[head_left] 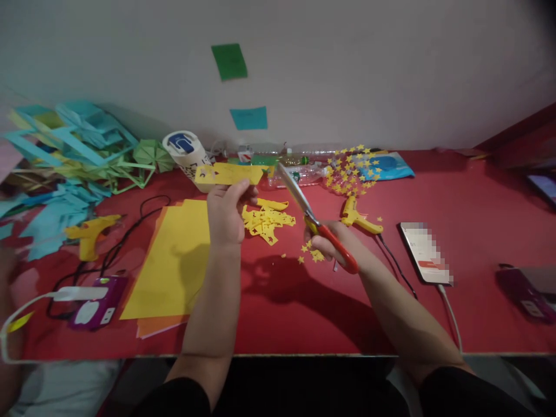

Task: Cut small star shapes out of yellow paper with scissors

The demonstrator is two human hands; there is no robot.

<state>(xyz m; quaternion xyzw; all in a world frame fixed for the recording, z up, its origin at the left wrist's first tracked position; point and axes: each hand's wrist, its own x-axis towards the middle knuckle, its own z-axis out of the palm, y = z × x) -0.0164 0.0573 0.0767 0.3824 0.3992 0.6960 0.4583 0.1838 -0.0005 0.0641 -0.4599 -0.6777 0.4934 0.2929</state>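
Observation:
My left hand (228,211) pinches a yellow paper strip (234,172) and holds it up above the table. In my right hand (334,240) are scissors (324,227) with red handles, their blades pointing up and left near the strip's right end. Below my hands lies a pile of yellow paper scraps (269,221) with cut-out shapes. Small yellow stars (313,253) are scattered beside my right hand. Left of my left forearm, yellow sheets (174,260) rest on orange paper.
Glue guns lie left (89,234) and right (360,217). Behind are a white paper cup (187,153), plastic bottles (299,174), a star-covered clear object (351,171) and a blue packet (386,165). A phone (423,252) and purple power strip (98,301) sit with cables. Blue-green paper frames (73,136) fill the left.

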